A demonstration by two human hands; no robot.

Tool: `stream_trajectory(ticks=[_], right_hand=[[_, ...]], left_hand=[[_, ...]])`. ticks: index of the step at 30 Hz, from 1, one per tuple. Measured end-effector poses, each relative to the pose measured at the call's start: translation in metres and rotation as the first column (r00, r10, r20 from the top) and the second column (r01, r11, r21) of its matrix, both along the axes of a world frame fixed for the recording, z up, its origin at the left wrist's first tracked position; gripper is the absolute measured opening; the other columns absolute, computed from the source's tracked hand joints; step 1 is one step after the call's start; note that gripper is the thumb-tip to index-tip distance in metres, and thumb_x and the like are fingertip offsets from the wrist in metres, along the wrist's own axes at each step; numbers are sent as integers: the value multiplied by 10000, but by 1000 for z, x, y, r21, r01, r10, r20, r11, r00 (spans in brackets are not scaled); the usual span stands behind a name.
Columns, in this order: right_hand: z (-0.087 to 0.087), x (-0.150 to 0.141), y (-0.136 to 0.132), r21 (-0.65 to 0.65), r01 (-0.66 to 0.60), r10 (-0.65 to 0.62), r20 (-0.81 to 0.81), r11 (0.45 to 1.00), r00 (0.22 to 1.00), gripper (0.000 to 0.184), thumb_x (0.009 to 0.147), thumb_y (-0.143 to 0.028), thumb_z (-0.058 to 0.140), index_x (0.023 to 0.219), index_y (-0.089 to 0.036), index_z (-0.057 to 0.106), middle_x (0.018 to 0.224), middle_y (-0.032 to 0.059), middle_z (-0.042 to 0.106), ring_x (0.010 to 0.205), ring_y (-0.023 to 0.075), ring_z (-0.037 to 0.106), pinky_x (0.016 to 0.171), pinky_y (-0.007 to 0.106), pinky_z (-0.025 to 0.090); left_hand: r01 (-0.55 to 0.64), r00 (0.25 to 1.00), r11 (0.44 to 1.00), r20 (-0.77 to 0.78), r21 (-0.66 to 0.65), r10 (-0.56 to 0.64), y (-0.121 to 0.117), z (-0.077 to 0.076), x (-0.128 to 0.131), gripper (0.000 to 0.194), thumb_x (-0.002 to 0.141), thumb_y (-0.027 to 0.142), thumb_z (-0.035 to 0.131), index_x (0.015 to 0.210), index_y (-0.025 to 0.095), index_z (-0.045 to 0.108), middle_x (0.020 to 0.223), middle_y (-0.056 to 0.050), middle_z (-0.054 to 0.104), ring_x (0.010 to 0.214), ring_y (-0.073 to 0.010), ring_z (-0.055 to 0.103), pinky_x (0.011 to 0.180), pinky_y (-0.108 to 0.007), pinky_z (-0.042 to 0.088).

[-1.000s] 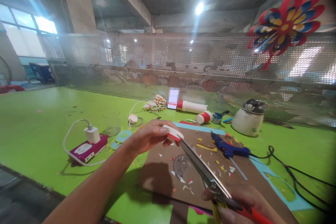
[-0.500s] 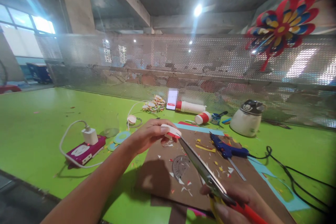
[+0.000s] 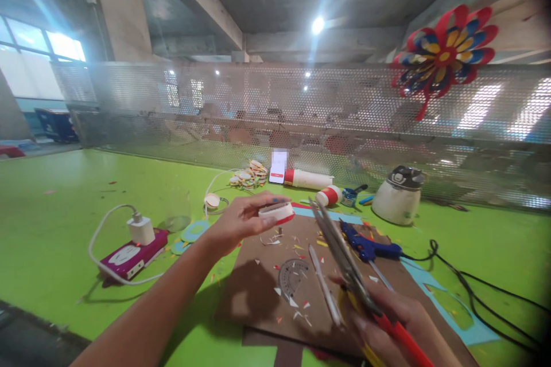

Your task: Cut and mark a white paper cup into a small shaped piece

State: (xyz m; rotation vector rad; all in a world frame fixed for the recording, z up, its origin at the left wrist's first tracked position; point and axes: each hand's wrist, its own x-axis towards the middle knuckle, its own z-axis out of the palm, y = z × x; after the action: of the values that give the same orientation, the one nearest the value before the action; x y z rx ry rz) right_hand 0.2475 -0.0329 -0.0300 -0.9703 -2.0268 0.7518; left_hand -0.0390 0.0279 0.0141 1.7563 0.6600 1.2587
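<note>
Between the thumb and fingers of my left hand [image 3: 241, 219] is a small white paper piece with a red edge [image 3: 278, 215], held above the brown board. My right hand [image 3: 391, 321] grips a pair of scissors [image 3: 344, 252] by red and yellow handles. The blades point up and away, apart from the paper piece and to its right. Below lies the brown cardboard [image 3: 262, 292], strewn with paper scraps, with a clear protractor [image 3: 293, 280] and a slim pen-like tool [image 3: 323, 287] on it.
A blue glue gun [image 3: 368, 245] with a black cord rests on the board's right side. Behind are paper cups [image 3: 329, 196], a phone [image 3: 278, 167] and a white-and-black pot [image 3: 396, 195]. A purple power strip [image 3: 133, 258] sits left. Perforated metal screens the table's back.
The scissors have drawn back right from the paper piece, and the pen-like tool now shows. My left hand has turned the piece, so its white side faces me.
</note>
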Motion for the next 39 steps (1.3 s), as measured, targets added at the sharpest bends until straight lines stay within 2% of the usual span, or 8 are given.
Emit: stream_trajectory(ticks=[4, 7, 9, 14, 21, 26, 32, 39], right_hand=[[12, -10, -2, -88, 76, -91, -187, 993, 978, 329, 893, -313, 565, 1180, -199, 679, 871, 87, 732, 708, 234, 701, 659, 330, 590], [14, -16, 0, -140, 194, -229, -318, 971, 920, 331, 888, -360, 595, 1166, -188, 645, 865, 74, 723, 757, 223, 692, 686, 334, 585], [12, -18, 2, -162, 200, -245, -336, 966, 910, 341, 861, -370, 638, 1141, -176, 637, 859, 57, 704, 752, 200, 675, 675, 309, 578], [6, -19, 1, -131, 193, -227, -338, 972, 913, 334, 830, -319, 674, 1130, -175, 643, 860, 25, 678, 752, 159, 657, 685, 269, 566], [3, -23, -2, -27, 199, -198, -289, 980, 937, 302, 823, -222, 650, 1123, -190, 652, 742, -12, 642, 624, 131, 629, 578, 249, 548], [2, -23, -3, 8, 232, -222, -264, 973, 939, 274, 834, -208, 633, 1108, -189, 636, 746, -12, 630, 618, 123, 619, 564, 231, 539], [9, -18, -2, -16, 273, -264, -307, 962, 914, 223, 846, -228, 624, 1063, -179, 631, 763, -3, 624, 636, 120, 611, 575, 217, 536], [10, -25, -9, -3, 144, -135, -366, 990, 921, 142, 824, -235, 657, 953, -194, 614, 744, -17, 610, 639, 109, 595, 565, 187, 517]], left_hand=[[-71, 958, 974, -256, 216, 127, -10, -2, 15, 385, 804, 311, 670, 1166, 197, 605, 1130, -86, 634, 1027, -210, 616, 921, -388, 492], [-58, 856, 909, -448, 413, 258, -20, -6, 30, 383, 826, 297, 647, 1189, 216, 557, 1152, -71, 619, 1057, -210, 590, 949, -401, 474], [-18, 795, 895, -536, 446, 283, -27, -9, 38, 401, 847, 298, 623, 1230, 243, 514, 1209, -60, 593, 1114, -216, 562, 975, -406, 460], [57, 725, 916, -647, 398, 236, -37, -15, 50, 410, 864, 316, 614, 1245, 239, 485, 1224, -62, 589, 1122, -219, 553, 970, -394, 463], [63, 734, 948, -658, 311, 167, -37, -18, 54, 400, 866, 342, 613, 1244, 247, 521, 1204, -57, 621, 1091, -224, 578, 955, -405, 466], [15, 802, 970, -582, 244, 134, -34, -22, 53, 404, 841, 338, 654, 1224, 261, 552, 1199, -45, 631, 1078, -221, 596, 946, -390, 478], [67, 922, 998, -383, 11, -58, -27, -26, 48, 438, 839, 321, 679, 1245, 231, 538, 1167, -68, 648, 1057, -212, 623, 928, -363, 511], [7, 878, 993, -476, 121, 52, -30, -24, 51, 438, 816, 292, 708, 1225, 287, 552, 1153, -12, 645, 972, -163, 610, 859, -301, 507]])
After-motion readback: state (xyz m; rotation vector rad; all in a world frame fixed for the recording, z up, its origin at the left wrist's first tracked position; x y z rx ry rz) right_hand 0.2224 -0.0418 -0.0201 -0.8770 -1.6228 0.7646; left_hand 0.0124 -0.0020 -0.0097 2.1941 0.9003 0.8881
